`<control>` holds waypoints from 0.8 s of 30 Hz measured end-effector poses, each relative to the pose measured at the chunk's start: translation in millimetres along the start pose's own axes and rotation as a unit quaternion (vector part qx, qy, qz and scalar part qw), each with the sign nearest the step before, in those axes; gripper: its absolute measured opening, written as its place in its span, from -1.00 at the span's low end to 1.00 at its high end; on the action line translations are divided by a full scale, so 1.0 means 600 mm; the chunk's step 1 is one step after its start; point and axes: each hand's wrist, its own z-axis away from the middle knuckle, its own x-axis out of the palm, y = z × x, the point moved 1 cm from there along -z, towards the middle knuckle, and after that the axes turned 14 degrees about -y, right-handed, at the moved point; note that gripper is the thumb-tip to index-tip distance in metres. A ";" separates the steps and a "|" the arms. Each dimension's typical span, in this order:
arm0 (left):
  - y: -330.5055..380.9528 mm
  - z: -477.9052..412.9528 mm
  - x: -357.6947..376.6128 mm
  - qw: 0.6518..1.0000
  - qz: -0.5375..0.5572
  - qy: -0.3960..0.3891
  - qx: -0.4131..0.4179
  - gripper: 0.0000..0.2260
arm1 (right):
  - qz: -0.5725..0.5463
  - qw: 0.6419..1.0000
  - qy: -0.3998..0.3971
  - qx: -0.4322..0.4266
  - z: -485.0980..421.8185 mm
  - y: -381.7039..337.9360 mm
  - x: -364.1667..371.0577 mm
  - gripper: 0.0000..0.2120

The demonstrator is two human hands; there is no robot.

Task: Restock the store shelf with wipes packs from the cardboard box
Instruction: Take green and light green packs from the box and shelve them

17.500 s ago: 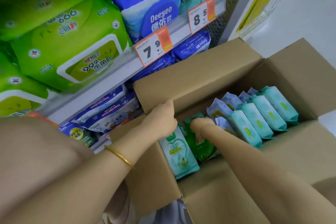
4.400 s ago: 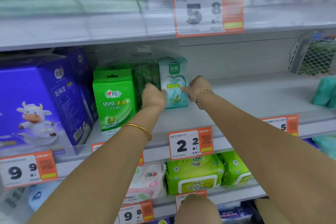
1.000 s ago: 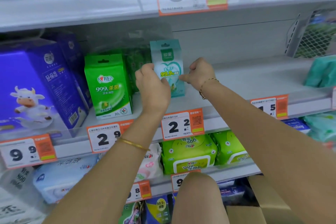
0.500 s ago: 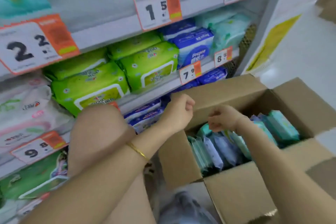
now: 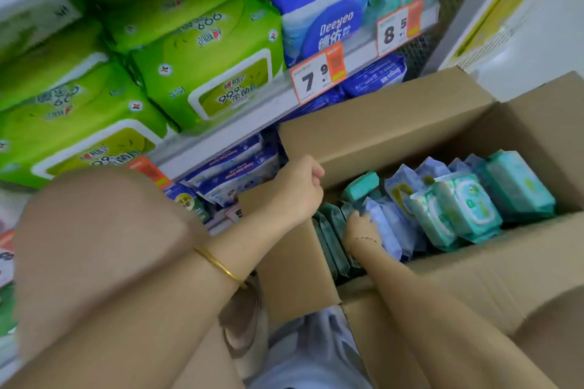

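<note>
The open cardboard box (image 5: 474,265) sits on the floor against the store shelf (image 5: 268,109). Inside, wipes packs stand on edge: dark green packs (image 5: 331,234) at the left end, pale blue packs (image 5: 392,224) in the middle, teal packs (image 5: 467,208) to the right. My right hand (image 5: 360,226) reaches down into the box between the dark green and pale blue packs; its fingertips are hidden among them. My left hand (image 5: 300,189) hovers with curled fingers at the box's left corner, by the far flap (image 5: 379,123), with nothing seen in it.
Large green wipes packs (image 5: 205,73) and blue Deeyeo packs (image 5: 325,9) fill the shelf above the box, behind price tags (image 5: 316,76). Smaller blue packs (image 5: 234,174) lie on the lowest shelf. My bent knee (image 5: 94,246) is at the left. White floor (image 5: 537,41) lies beyond the box.
My view dropped from the upper shelf to the box. My right hand went from above the box down among the packs. My left hand stayed curled near the flap corner.
</note>
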 end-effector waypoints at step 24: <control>-0.003 -0.014 0.009 0.999 0.024 -0.030 -0.008 -0.76 | 0.165 0.984 -0.029 -0.067 -0.050 0.010 0.008 -0.41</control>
